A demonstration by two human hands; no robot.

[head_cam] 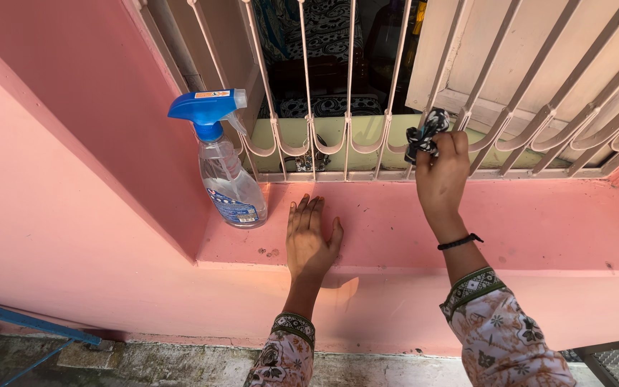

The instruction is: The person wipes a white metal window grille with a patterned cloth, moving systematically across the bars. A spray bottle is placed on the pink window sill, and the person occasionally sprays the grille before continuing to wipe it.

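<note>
My left hand [311, 240] lies flat, palm down, on the pink window sill [539, 229], fingers together and pointing up toward the window. My right hand [442, 175] is raised and closed around a dark patterned cloth [425, 135], pressing it against a curved bar of the pale window grille [352, 140]. A black band circles my right wrist. A clear spray bottle [227, 172] with a blue trigger head stands upright on the sill, a short way left of my left hand.
The pink wall [59, 201] juts out on the left of the sill. Behind the grille are an open pale shutter [539, 50] and dark patterned fabric indoors. A blue metal bar [16, 319] lies at the lower left above rough ground.
</note>
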